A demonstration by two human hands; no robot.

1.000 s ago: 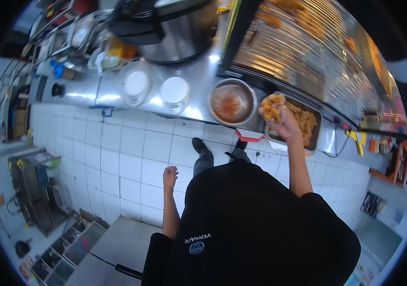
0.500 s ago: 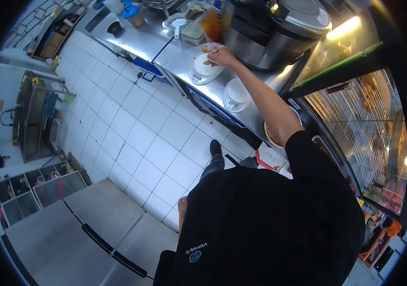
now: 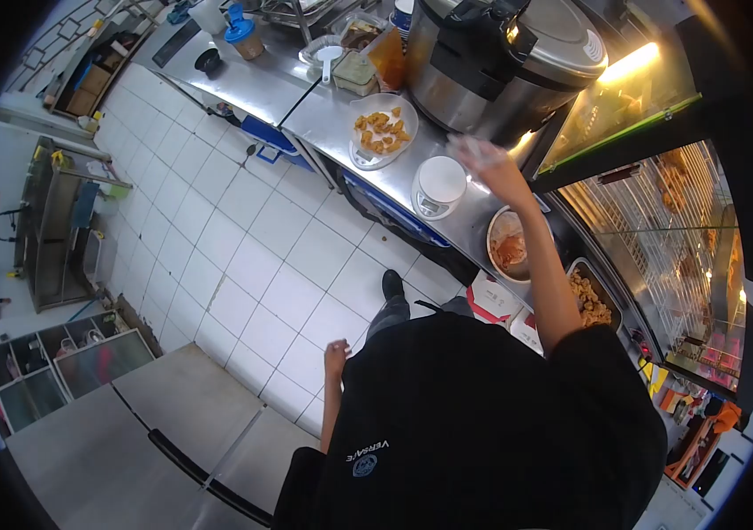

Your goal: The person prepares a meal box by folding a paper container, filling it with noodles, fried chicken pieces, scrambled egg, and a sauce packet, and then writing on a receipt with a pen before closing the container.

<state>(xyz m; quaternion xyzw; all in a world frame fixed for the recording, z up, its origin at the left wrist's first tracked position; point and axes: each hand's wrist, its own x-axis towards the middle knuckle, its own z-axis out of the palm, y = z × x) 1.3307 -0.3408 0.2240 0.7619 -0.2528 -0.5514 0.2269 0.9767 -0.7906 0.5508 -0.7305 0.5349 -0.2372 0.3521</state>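
Observation:
My right hand [image 3: 489, 168] is over the steel counter, just beyond a white kitchen scale [image 3: 441, 179]. Motion smears its fingers, and something whitish and see-through shows around them, so I cannot tell whether they hold anything. A second scale [image 3: 368, 160] stands beside the first, bearing a clear plate or bag with golden fried pieces [image 3: 381, 131]. Below my right forearm is a round bowl [image 3: 509, 250] with reddish-brown contents. A metal tray of fried pieces [image 3: 593, 299] lies past the forearm. My left hand [image 3: 336, 357] hangs at my side, fingers loosely bent, holding nothing visible.
A large steel cooker [image 3: 491, 71] stands behind the scales. Near it are an orange bag [image 3: 387, 58], a white scoop [image 3: 329, 62] and tubs. The lit display case [image 3: 668, 212] borders the right. Red-and-white boxes [image 3: 493, 299] sit low by my legs.
My right hand has pulled back from the fried pieces on the far scale, moving right past the nearer scale. The bowl and tray now show more fully. My left hand has come further into view.

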